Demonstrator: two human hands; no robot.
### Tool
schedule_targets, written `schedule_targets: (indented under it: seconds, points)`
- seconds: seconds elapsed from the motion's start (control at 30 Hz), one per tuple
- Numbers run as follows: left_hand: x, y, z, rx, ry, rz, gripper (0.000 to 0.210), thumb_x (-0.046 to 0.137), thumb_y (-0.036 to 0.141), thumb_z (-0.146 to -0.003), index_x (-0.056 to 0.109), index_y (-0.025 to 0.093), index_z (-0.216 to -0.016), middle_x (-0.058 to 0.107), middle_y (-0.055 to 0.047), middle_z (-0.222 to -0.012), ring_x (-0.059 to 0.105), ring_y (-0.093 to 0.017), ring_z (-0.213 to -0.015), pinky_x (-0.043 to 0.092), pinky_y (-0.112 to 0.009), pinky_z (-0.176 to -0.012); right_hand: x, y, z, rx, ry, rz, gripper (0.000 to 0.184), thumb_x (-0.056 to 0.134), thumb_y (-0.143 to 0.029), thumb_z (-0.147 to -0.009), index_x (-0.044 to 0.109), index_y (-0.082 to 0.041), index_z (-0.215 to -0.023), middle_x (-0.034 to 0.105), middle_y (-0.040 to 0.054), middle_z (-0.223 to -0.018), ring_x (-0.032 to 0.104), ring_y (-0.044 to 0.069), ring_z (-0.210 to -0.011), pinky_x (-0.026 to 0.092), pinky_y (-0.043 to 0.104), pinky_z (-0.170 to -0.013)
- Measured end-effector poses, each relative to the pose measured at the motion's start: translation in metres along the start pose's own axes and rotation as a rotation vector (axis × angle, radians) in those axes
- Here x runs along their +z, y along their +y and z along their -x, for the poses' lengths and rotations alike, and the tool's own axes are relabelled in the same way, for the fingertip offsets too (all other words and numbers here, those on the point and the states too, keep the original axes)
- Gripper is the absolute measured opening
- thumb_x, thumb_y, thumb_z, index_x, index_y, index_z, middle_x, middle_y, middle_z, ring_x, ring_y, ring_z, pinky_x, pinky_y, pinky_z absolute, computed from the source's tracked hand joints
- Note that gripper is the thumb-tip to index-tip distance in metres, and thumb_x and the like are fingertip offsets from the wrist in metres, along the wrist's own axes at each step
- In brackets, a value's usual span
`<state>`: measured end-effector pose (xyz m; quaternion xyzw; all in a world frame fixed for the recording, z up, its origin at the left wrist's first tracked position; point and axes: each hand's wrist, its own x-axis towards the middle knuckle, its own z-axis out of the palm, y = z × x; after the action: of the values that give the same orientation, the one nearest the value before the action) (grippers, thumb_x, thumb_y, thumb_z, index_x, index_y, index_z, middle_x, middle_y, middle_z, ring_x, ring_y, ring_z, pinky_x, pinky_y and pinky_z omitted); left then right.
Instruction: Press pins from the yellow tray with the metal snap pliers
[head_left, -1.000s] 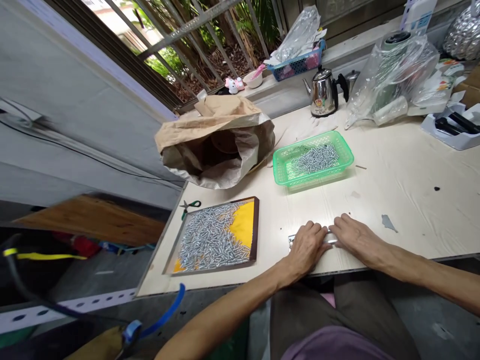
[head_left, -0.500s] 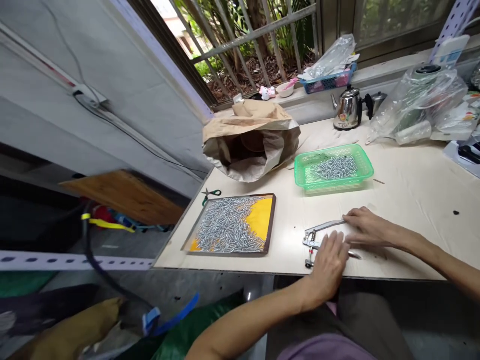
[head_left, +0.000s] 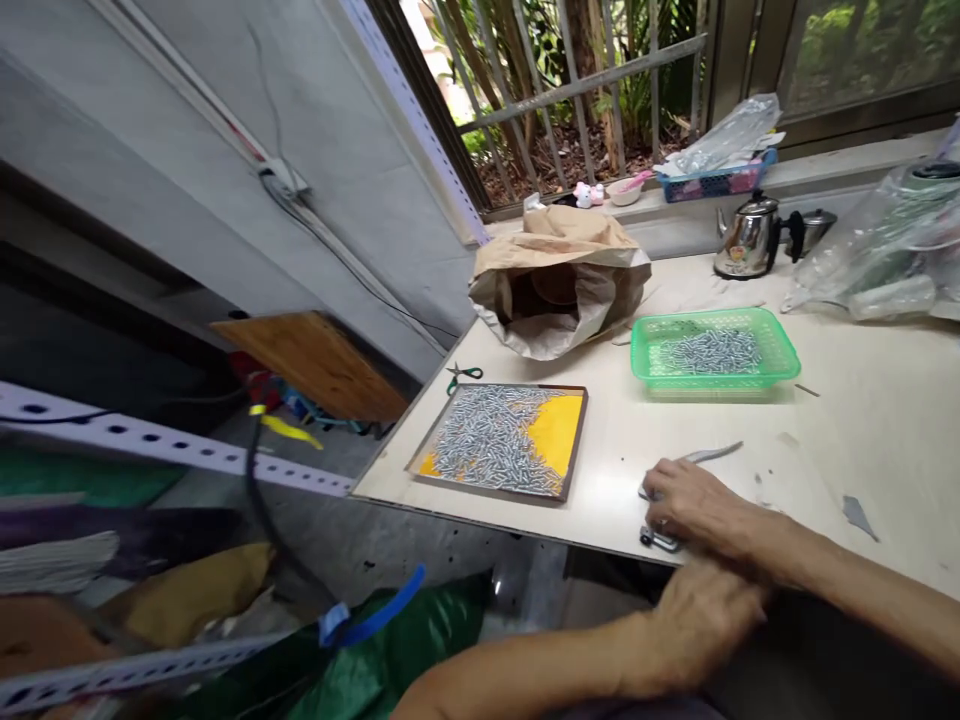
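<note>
A pair of metal hand pliers (head_left: 712, 453) lies near the front edge of the table, one grey handle pointing back and to the right. My right hand (head_left: 697, 510) is over its head end with fingers bent around it, hiding most of the tool. Below the right wrist, at the table edge, is my left hand (head_left: 701, 615); motion smears its fingers, so what it holds, if anything, does not show. To the left, a shallow tray (head_left: 577, 440) with a yellow bottom carries a spread of small silvery metal pins. A green plastic basket (head_left: 712, 383) behind the hands contains more such pins.
An open brown paper bag (head_left: 559, 255) stands behind the tray. Green-handled scissors (head_left: 466, 374) lie at the table's left edge. A steel kettle (head_left: 750, 235) and a plastic-wrapped item (head_left: 885, 240) are at the back right. A grey scrap (head_left: 859, 517) lies right of my hands.
The view has swung left, so the table sits further right. My right hand has moved from the handle onto the pliers' head. My left hand has come off the pliers, down toward the edge.
</note>
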<state>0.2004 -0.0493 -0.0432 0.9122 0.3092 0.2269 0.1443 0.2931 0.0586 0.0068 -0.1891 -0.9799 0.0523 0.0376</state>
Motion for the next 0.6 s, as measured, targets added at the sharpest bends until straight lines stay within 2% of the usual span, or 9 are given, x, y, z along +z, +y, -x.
schedule_targets:
  seconds: [0.07, 0.13, 0.2, 0.27, 0.33, 0.4, 0.5, 0.57, 0.6]
  points:
    - [-0.017, 0.001, 0.019, 0.146, 0.015, -0.025, 0.023, 0.042, 0.023, -0.093, 0.064, 0.018, -0.095, 0.068, -0.007, -0.088, 0.063, -0.017, -0.088, 0.052, -0.028, -0.081, 0.016, -0.005, -0.008, -0.073, 0.023, 0.040, 0.019, 0.056, -0.009, -0.081, 0.061, -0.021, -0.066, 0.058, 0.0044, -0.080, 0.048, 0.018, -0.080, 0.030, 0.031, -0.062]
    - [-0.045, -0.013, 0.038, 0.145, 0.086, -0.117, 0.024, 0.042, 0.021, -0.094, 0.065, 0.018, -0.090, 0.067, -0.006, -0.079, 0.061, -0.016, -0.079, 0.051, -0.027, -0.075, 0.034, -0.006, -0.016, -0.113, 0.085, 0.083, 0.021, 0.056, -0.007, -0.081, 0.060, -0.020, -0.065, 0.059, 0.0038, -0.078, 0.048, 0.018, -0.081, 0.030, 0.032, -0.062]
    - [-0.082, -0.041, 0.055, -0.058, 0.175, -0.262, 0.026, 0.039, 0.014, -0.093, 0.065, 0.015, -0.093, 0.065, -0.007, -0.077, 0.058, -0.016, -0.074, 0.049, -0.029, -0.070, 0.048, -0.005, -0.022, -0.137, 0.162, 0.098, 0.021, 0.054, -0.006, -0.081, 0.060, -0.020, -0.066, 0.059, 0.0031, -0.076, 0.050, 0.018, -0.081, 0.032, 0.032, -0.064]
    - [-0.119, -0.077, 0.068, -0.356, 0.209, -0.407, 0.025, 0.041, 0.017, -0.093, 0.066, 0.015, -0.091, 0.064, -0.008, -0.077, 0.054, -0.018, -0.075, 0.047, -0.030, -0.067, 0.047, -0.005, -0.027, -0.116, 0.234, 0.058, 0.021, 0.051, -0.005, -0.082, 0.059, -0.020, -0.069, 0.060, 0.0028, -0.075, 0.050, 0.018, -0.078, 0.034, 0.032, -0.065]
    - [-0.147, -0.111, 0.077, -0.530, 0.135, -0.457, 0.019, 0.050, 0.021, -0.091, 0.068, 0.018, -0.084, 0.064, -0.006, -0.078, 0.052, -0.019, -0.078, 0.046, -0.030, -0.067, 0.028, -0.001, -0.029, -0.056, 0.308, -0.031, 0.021, 0.046, -0.007, -0.085, 0.058, -0.020, -0.072, 0.060, 0.0031, -0.075, 0.051, 0.017, -0.074, 0.036, 0.031, -0.066]
    - [-0.161, -0.135, 0.082, -0.564, 0.003, -0.440, 0.014, 0.056, 0.023, -0.088, 0.068, 0.019, -0.082, 0.062, -0.005, -0.079, 0.051, -0.018, -0.081, 0.044, -0.028, -0.067, -0.003, 0.011, -0.028, 0.044, 0.398, -0.094, 0.023, 0.039, -0.013, -0.090, 0.058, -0.021, -0.079, 0.060, 0.0041, -0.076, 0.051, 0.018, -0.073, 0.039, 0.031, -0.068]
    - [-0.162, -0.148, 0.080, -0.503, -0.170, -0.403, 0.019, 0.055, 0.024, -0.089, 0.067, 0.019, -0.075, 0.059, -0.005, -0.076, 0.049, -0.018, -0.079, 0.040, -0.026, -0.064, -0.050, 0.041, -0.025, 0.327, 0.533, 0.048, 0.025, 0.035, -0.020, -0.092, 0.060, -0.021, -0.088, 0.060, 0.0094, -0.083, 0.054, 0.025, -0.082, 0.041, 0.038, -0.072]
    - [-0.157, -0.149, 0.076, -0.454, -0.249, -0.390, 0.023, 0.051, 0.022, -0.091, 0.064, 0.019, -0.072, 0.057, -0.005, -0.073, 0.047, -0.017, -0.076, 0.037, -0.026, -0.061, -0.068, 0.058, -0.018, 0.501, 0.567, 0.196, 0.029, 0.033, -0.024, -0.092, 0.060, -0.019, -0.101, 0.060, 0.0149, -0.093, 0.052, 0.032, -0.088, 0.040, 0.045, -0.075]
    - [-0.155, -0.149, 0.074, -0.430, -0.281, -0.382, 0.024, 0.050, 0.020, -0.091, 0.063, 0.018, -0.071, 0.056, -0.005, -0.072, 0.047, -0.017, -0.074, 0.037, -0.026, -0.060, -0.071, 0.064, -0.013, 0.543, 0.562, 0.238, 0.032, 0.031, -0.025, -0.092, 0.059, -0.018, -0.107, 0.059, 0.0170, -0.096, 0.052, 0.034, -0.090, 0.040, 0.047, -0.075]
